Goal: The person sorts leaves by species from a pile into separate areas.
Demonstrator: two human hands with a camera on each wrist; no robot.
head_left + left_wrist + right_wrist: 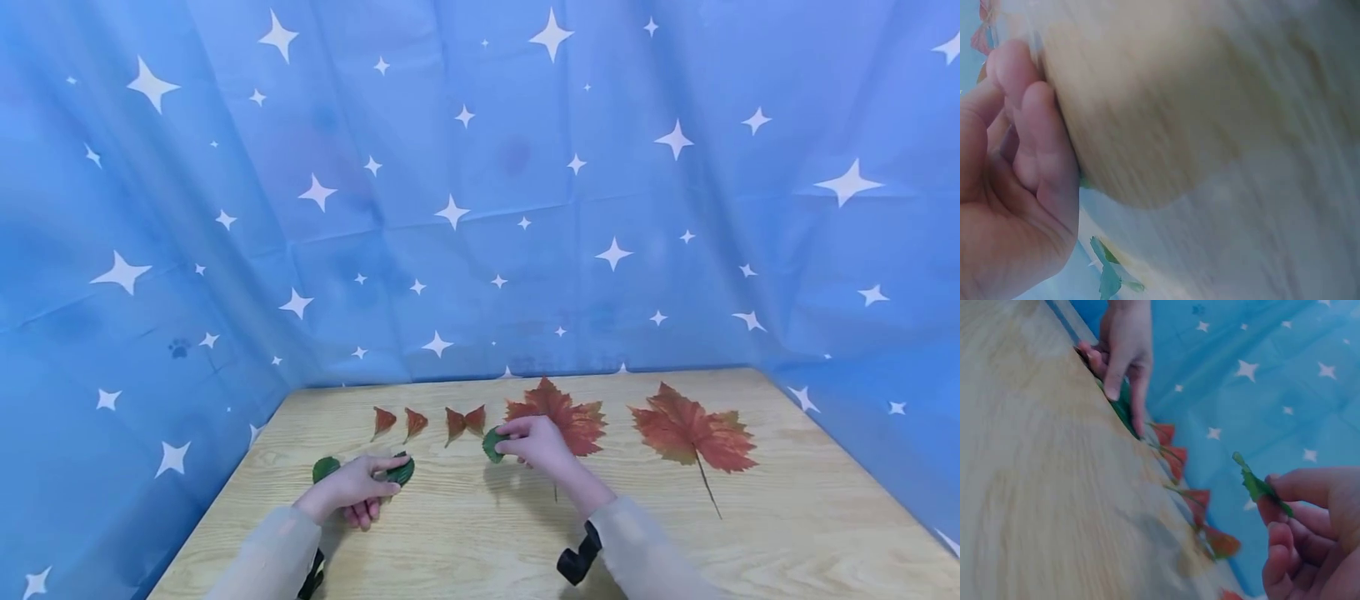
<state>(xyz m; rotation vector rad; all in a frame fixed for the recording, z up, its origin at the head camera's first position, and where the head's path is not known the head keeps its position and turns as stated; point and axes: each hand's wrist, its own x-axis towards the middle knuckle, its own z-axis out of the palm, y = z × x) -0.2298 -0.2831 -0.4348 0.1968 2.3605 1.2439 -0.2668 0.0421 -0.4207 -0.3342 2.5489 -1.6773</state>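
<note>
If the right hand [538, 446] loosens its closed pinch, the serrated green leaf [492, 445] may drop; the left hand [358, 483], fingers parted, may skew the ribbed oval green leaf [403, 472] it touches.

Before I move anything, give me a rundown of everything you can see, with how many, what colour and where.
Table: 1, light wood, beneath the leaves
Backdrop: 1, blue with white stars, behind and beside the table
Maple leaves: 2, red-orange, table's far side toward the right
Small leaves: 4, reddish-orange, in a row left of the maple leaves
Green leaves: 3, green, two at the left, one lifted near the middle
Wrist gear: 2, black, one per wrist
Sleeves: 2, pale, on the forearms
Left hand: 1, bare, touching a green leaf
Right hand: 1, bare, pinching the lifted green leaf
</note>
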